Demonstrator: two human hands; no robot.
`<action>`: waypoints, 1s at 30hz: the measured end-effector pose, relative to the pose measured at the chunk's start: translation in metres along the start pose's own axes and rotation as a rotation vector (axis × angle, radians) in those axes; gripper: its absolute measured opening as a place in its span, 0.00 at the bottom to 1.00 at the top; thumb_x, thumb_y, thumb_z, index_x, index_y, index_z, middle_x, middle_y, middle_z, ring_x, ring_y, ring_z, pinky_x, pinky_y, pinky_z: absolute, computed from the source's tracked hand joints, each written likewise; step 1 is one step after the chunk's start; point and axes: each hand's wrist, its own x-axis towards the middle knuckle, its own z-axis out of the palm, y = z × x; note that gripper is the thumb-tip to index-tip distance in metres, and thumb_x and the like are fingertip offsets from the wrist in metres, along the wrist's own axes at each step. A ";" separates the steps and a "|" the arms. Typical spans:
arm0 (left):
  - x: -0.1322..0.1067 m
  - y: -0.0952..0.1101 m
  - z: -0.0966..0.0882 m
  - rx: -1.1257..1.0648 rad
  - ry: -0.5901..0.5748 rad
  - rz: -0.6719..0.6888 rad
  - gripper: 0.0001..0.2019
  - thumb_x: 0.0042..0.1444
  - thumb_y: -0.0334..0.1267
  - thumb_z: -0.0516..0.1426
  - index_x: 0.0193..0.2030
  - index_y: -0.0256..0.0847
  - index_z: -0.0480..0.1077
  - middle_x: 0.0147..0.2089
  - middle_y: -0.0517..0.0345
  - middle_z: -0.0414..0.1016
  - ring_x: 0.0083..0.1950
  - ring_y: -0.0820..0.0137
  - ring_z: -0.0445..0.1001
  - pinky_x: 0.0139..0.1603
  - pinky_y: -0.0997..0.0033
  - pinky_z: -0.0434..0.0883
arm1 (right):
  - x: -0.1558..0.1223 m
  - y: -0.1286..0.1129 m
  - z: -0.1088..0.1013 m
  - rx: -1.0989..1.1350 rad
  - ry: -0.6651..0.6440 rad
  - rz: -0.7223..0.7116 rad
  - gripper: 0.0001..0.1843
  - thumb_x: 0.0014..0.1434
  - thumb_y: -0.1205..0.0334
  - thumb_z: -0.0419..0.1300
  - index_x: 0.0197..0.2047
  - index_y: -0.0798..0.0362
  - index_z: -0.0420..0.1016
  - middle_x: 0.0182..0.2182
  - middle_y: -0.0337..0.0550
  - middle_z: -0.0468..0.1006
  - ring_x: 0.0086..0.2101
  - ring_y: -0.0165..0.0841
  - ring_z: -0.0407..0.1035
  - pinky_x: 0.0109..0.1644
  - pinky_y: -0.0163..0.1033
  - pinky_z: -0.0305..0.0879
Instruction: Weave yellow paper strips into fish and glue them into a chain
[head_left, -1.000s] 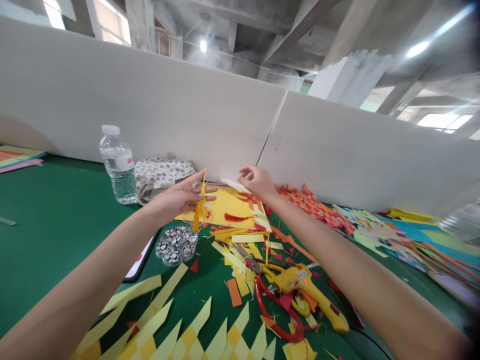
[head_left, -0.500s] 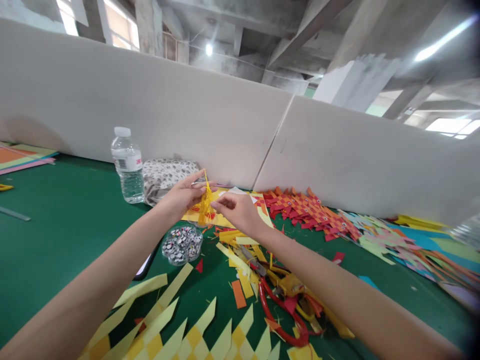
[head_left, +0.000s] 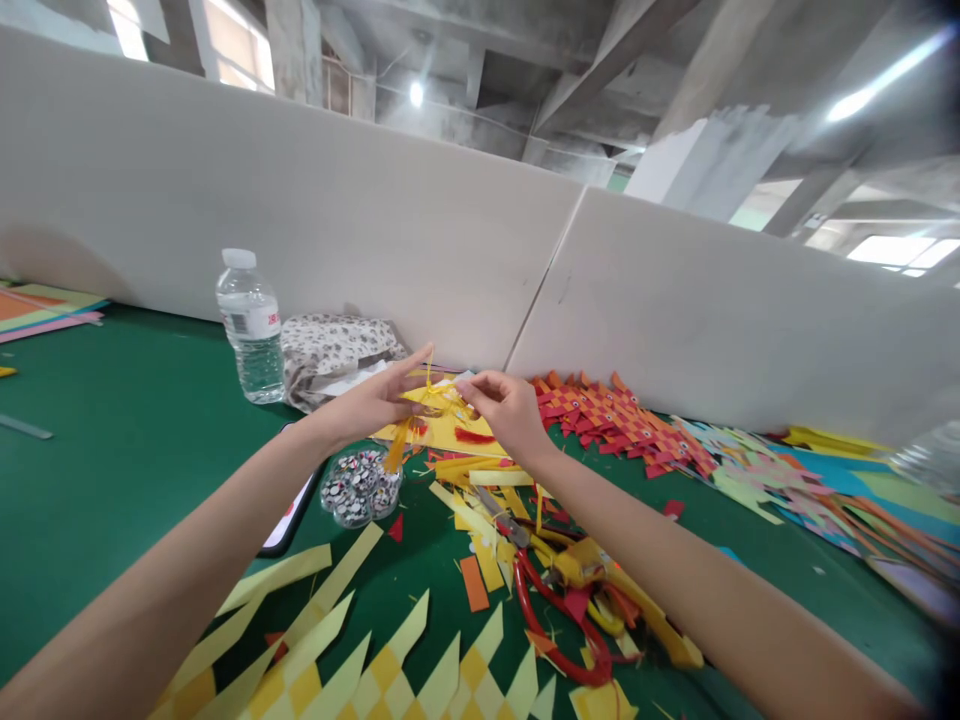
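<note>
A yellow tassel [head_left: 397, 448] hangs from my left hand [head_left: 375, 402], its thin loop running up to the raised index fingertip. My left thumb and fingers close on the tassel's upper part. My right hand [head_left: 506, 408] pinches some of its yellow strands and draws them out to the right. Beneath both hands lies a yellow paper sheet [head_left: 442, 435] with a red tassel [head_left: 474, 437] on it. Just below my left hand stands a clear tray of googly eyes [head_left: 360, 488].
Red-handled scissors [head_left: 529, 600] lie among yellow paper scraps. Woven yellow strips [head_left: 375, 685] spread along the near edge. A water bottle [head_left: 253, 330] and patterned pouch [head_left: 330, 350] stand by the white partition [head_left: 420, 240]. Red-orange woven pieces [head_left: 619, 420] lie right; a phone [head_left: 292, 505] lies left.
The tassel hung straight between my hands; now some strands are pulled sideways to the right while the rest slants down left. My right hand has moved slightly right and up.
</note>
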 end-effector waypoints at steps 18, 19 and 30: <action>0.001 -0.015 -0.031 0.082 -0.062 0.002 0.45 0.49 0.17 0.54 0.66 0.59 0.39 0.69 0.43 0.43 0.49 0.64 0.73 0.42 0.71 0.70 | 0.034 0.009 -0.019 0.475 0.216 0.227 0.17 0.47 0.45 0.61 0.31 0.51 0.72 0.27 0.34 0.68 0.22 0.21 0.60 0.30 0.31 0.64; 0.001 -0.014 -0.031 0.065 -0.068 0.018 0.45 0.49 0.17 0.54 0.66 0.60 0.40 0.69 0.43 0.44 0.47 0.65 0.74 0.42 0.70 0.71 | 0.033 0.011 -0.020 0.447 0.176 0.244 0.17 0.48 0.45 0.60 0.30 0.51 0.72 0.26 0.35 0.69 0.21 0.21 0.60 0.29 0.32 0.64; 0.000 -0.009 -0.021 0.028 -0.157 0.063 0.45 0.49 0.16 0.53 0.66 0.61 0.40 0.69 0.45 0.44 0.46 0.68 0.75 0.43 0.72 0.71 | 0.011 0.001 0.004 -0.077 -0.277 -0.129 0.08 0.53 0.58 0.60 0.36 0.49 0.77 0.38 0.42 0.77 0.32 0.29 0.68 0.38 0.37 0.64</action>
